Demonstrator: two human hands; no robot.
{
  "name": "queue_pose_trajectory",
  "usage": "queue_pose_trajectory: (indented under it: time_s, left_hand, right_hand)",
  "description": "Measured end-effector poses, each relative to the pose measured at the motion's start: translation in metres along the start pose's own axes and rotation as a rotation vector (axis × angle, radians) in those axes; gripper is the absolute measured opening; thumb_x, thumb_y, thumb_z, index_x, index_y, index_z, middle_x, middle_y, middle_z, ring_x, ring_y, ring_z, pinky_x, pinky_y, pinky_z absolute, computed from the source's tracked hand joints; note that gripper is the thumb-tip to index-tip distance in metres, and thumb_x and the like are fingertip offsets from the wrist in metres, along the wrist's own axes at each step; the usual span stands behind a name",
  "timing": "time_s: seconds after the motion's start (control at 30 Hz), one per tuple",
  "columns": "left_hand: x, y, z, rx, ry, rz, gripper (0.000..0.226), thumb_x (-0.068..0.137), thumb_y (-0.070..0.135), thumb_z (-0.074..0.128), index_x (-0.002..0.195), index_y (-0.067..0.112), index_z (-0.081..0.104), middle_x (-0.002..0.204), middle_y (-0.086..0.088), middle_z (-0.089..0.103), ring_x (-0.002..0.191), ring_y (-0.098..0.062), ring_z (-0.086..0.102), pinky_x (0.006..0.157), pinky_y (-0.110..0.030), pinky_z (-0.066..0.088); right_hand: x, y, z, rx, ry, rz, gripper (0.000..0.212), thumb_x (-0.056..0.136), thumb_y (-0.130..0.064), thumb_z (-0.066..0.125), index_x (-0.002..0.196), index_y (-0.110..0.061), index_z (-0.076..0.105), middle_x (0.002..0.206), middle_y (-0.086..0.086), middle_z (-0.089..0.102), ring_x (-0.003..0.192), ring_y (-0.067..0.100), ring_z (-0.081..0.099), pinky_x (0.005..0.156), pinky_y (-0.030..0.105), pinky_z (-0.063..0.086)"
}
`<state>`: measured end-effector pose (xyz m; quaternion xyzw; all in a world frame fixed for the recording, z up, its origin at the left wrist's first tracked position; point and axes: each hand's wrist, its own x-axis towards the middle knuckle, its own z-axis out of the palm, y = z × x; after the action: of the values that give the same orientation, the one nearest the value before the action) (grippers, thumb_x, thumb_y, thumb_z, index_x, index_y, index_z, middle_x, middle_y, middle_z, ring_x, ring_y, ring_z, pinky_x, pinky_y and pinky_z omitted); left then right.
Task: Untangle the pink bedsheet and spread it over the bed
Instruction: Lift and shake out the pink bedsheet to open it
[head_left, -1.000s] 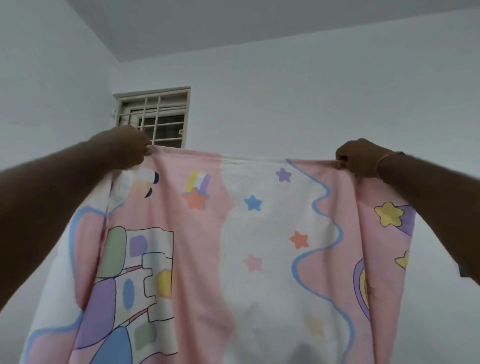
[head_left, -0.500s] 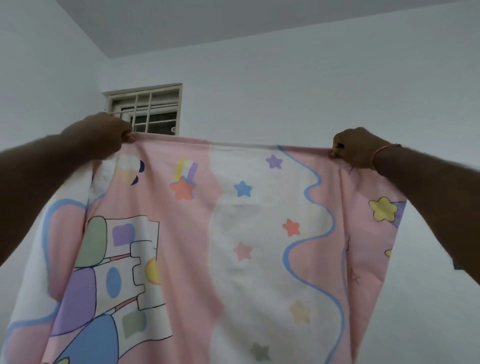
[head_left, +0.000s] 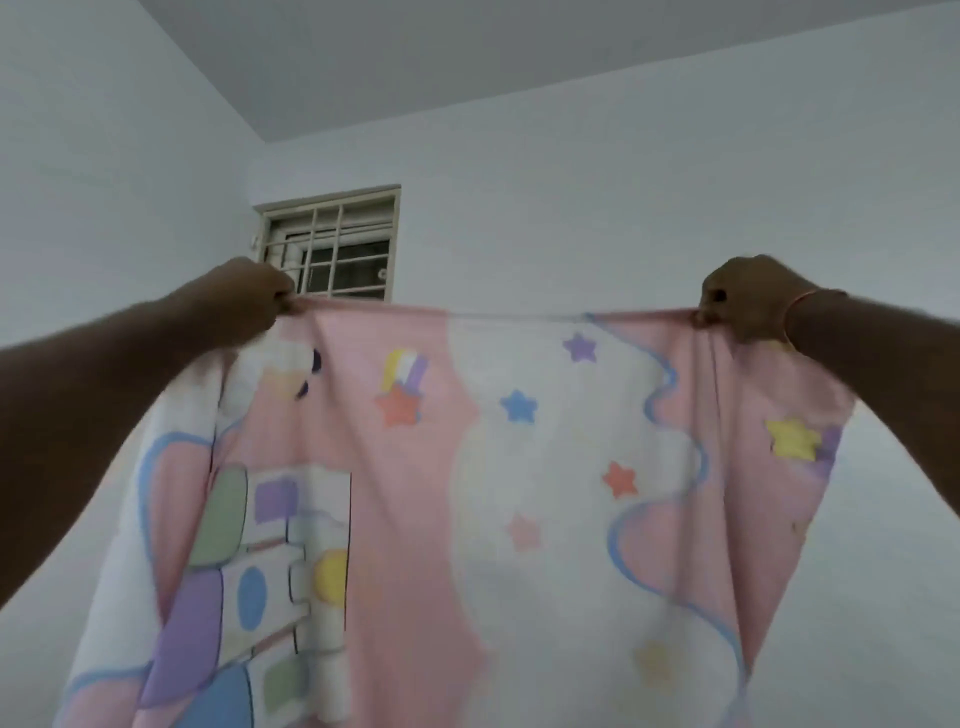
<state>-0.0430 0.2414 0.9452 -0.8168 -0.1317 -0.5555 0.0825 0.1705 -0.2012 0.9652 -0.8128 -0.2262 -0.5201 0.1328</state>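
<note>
The pink bedsheet (head_left: 415, 519), printed with stars, blue wavy lines and a block castle, hangs in front of me like a curtain. Its top edge is pulled taut between my hands at about head height. My left hand (head_left: 249, 299) pinches the top edge on the left. On the right, my right hand (head_left: 748, 299) grips the same edge, a thin band on its wrist. The cloth falls out of view at the bottom and folds back behind each hand. The bed is hidden.
A small barred window (head_left: 332, 244) sits high on the white wall behind the sheet, just above my left hand. The ceiling corner (head_left: 265, 140) lies upper left. Bare white wall fills the right side.
The view has swung so the window and sheet sit further right. Both hands keep their hold on the top edge and the sheet stays stretched.
</note>
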Motion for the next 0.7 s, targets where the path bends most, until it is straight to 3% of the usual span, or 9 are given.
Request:
queue_pose_trajectory:
  time_s: [0.07, 0.1, 0.17, 0.2, 0.3, 0.4, 0.5, 0.63, 0.7]
  left_hand:
    - [0.001, -0.001, -0.003, 0.005, 0.11, -0.03, 0.016, 0.093, 0.012, 0.051, 0.08, 0.009, 0.059, 0.077, -0.019, 0.055, 0.071, -0.032, 0.053, 0.062, -0.032, 0.04]
    - [0.003, 0.0, -0.005, 0.005, 0.082, -0.024, 0.014, 0.092, 0.01, 0.052, 0.082, 0.007, 0.06, 0.08, -0.02, 0.057, 0.074, -0.034, 0.054, 0.063, -0.032, 0.039]
    - [-0.001, 0.004, -0.007, 0.03, -0.076, -0.004, 0.014, 0.09, 0.005, 0.053, 0.079, 0.003, 0.062, 0.085, -0.022, 0.063, 0.08, -0.035, 0.058, 0.067, -0.033, 0.04]
    - [-0.004, 0.005, -0.008, 0.074, -0.107, 0.006, 0.014, 0.089, 0.004, 0.052, 0.078, 0.005, 0.061, 0.083, -0.021, 0.062, 0.079, -0.035, 0.057, 0.066, -0.033, 0.041]
    - [-0.008, 0.006, -0.01, 0.134, 0.035, -0.002, 0.012, 0.086, 0.003, 0.047, 0.079, 0.01, 0.055, 0.076, -0.017, 0.052, 0.072, -0.032, 0.051, 0.062, -0.032, 0.039]
    - [-0.009, 0.015, -0.011, 0.189, -0.04, 0.025, 0.012, 0.087, 0.004, 0.049, 0.088, 0.006, 0.06, 0.082, -0.018, 0.056, 0.074, -0.029, 0.052, 0.063, -0.032, 0.041]
    - [-0.008, 0.011, -0.016, 0.206, 0.088, 0.014, 0.008, 0.086, 0.008, 0.049, 0.085, 0.014, 0.054, 0.08, -0.015, 0.049, 0.082, -0.037, 0.056, 0.066, -0.036, 0.043]
    - [-0.009, 0.015, -0.016, 0.148, -0.023, 0.081, 0.012, 0.086, 0.001, 0.052, 0.075, 0.004, 0.057, 0.07, -0.014, 0.051, 0.078, -0.034, 0.053, 0.065, -0.034, 0.039]
    - [-0.009, 0.013, -0.015, 0.109, -0.039, 0.109, 0.017, 0.09, 0.008, 0.054, 0.075, 0.004, 0.059, 0.072, -0.016, 0.057, 0.076, -0.031, 0.051, 0.065, -0.033, 0.038]
  right_hand:
    - [0.006, 0.001, -0.002, 0.014, 0.154, 0.026, 0.008, 0.081, -0.01, 0.07, 0.084, -0.002, 0.07, 0.1, 0.023, 0.068, 0.1, 0.038, 0.061, 0.083, 0.035, 0.046]
    - [0.007, -0.002, -0.004, 0.015, 0.137, 0.036, 0.005, 0.081, -0.01, 0.07, 0.08, -0.005, 0.069, 0.098, 0.022, 0.069, 0.098, 0.037, 0.062, 0.083, 0.035, 0.046]
    - [0.001, -0.008, -0.004, -0.004, -0.056, 0.0, 0.01, 0.084, -0.015, 0.068, 0.081, -0.005, 0.069, 0.097, 0.021, 0.07, 0.096, 0.035, 0.063, 0.08, 0.032, 0.044]
    - [-0.002, -0.009, -0.002, -0.011, -0.055, -0.026, 0.013, 0.085, -0.015, 0.067, 0.086, -0.003, 0.07, 0.1, 0.022, 0.069, 0.098, 0.035, 0.062, 0.08, 0.033, 0.043]
    - [-0.002, -0.002, -0.001, 0.047, 0.186, 0.02, 0.013, 0.085, -0.01, 0.064, 0.09, 0.001, 0.069, 0.105, 0.023, 0.067, 0.104, 0.038, 0.059, 0.084, 0.034, 0.04]
    - [-0.006, -0.002, -0.001, 0.009, 0.079, 0.016, 0.017, 0.086, -0.013, 0.065, 0.092, 0.002, 0.07, 0.106, 0.025, 0.066, 0.104, 0.039, 0.059, 0.086, 0.035, 0.042]
    - [-0.006, -0.001, -0.007, 0.048, 0.154, 0.037, 0.013, 0.086, -0.014, 0.065, 0.088, -0.001, 0.069, 0.101, 0.021, 0.068, 0.101, 0.036, 0.06, 0.085, 0.034, 0.042]
    - [-0.009, 0.001, -0.006, 0.012, 0.045, 0.001, 0.023, 0.085, -0.019, 0.068, 0.092, 0.003, 0.068, 0.103, 0.023, 0.066, 0.102, 0.037, 0.058, 0.081, 0.032, 0.04]
    - [-0.013, 0.006, -0.004, 0.022, 0.035, -0.009, 0.021, 0.085, -0.019, 0.068, 0.09, 0.002, 0.068, 0.096, 0.021, 0.065, 0.098, 0.035, 0.058, 0.075, 0.03, 0.036]
